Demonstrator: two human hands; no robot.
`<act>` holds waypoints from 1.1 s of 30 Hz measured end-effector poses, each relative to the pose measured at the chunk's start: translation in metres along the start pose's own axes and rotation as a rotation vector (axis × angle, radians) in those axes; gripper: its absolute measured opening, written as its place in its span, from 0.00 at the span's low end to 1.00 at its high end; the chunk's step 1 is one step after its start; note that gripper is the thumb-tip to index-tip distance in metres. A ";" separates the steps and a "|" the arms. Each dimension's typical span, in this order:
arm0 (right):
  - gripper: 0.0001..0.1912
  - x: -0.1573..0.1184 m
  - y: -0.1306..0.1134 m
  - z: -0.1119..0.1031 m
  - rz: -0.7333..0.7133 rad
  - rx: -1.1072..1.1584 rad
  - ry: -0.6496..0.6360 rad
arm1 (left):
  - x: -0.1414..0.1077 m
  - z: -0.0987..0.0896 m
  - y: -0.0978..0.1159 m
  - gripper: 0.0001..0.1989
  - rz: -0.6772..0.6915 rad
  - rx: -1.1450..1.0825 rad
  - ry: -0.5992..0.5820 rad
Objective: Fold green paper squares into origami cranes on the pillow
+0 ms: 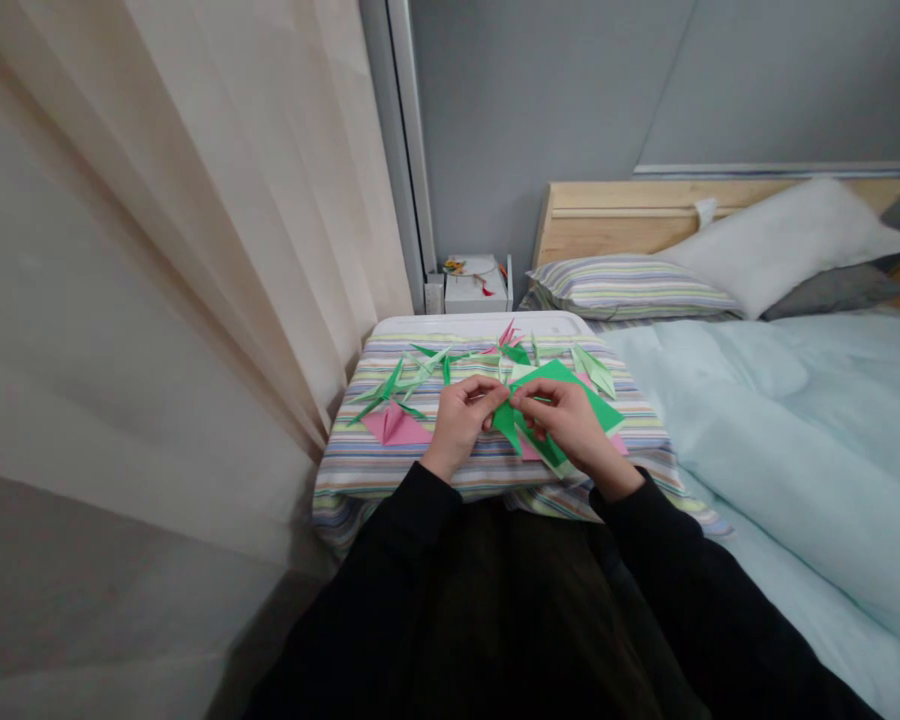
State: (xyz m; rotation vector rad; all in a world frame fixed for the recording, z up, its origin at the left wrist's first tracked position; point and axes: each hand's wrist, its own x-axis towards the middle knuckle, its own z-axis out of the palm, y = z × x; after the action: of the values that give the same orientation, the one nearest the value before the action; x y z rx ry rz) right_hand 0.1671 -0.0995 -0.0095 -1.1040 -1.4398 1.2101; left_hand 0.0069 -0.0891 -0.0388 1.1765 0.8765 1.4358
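Both hands pinch a green folded paper (pixel 507 428) over a striped cloth. My left hand (pixel 465 418) is closed on its left edge, with thumb and forefinger together. Meeting it from the other side, my right hand (pixel 562 415) is closed on the paper's upper right part. Flat green paper (pixel 604 408) lies beneath my right hand, with pink paper (pixel 619 443) partly showing under it. A pink folded paper (pixel 396 426) rests to the left of my left hand. Green paper cranes (pixel 387 390) and a pink crane (pixel 508 336) stand behind the hands.
The striped cloth (pixel 345 450) covers a small white-rimmed table (pixel 480 324). A pale curtain (pixel 270 250) hangs close on the left. On the right is a bed with a light blue quilt (pixel 780 430). A white box (pixel 476 290) stands behind the table.
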 end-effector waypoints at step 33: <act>0.14 -0.007 0.026 0.011 -0.140 -0.067 0.036 | 0.002 0.000 -0.001 0.19 0.002 -0.213 0.034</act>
State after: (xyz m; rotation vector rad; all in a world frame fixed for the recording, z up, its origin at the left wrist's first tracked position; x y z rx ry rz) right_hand 0.1595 -0.1054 -0.0370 -1.0463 -1.5137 1.0450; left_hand 0.0069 -0.0863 -0.0397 0.9955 0.7252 1.5140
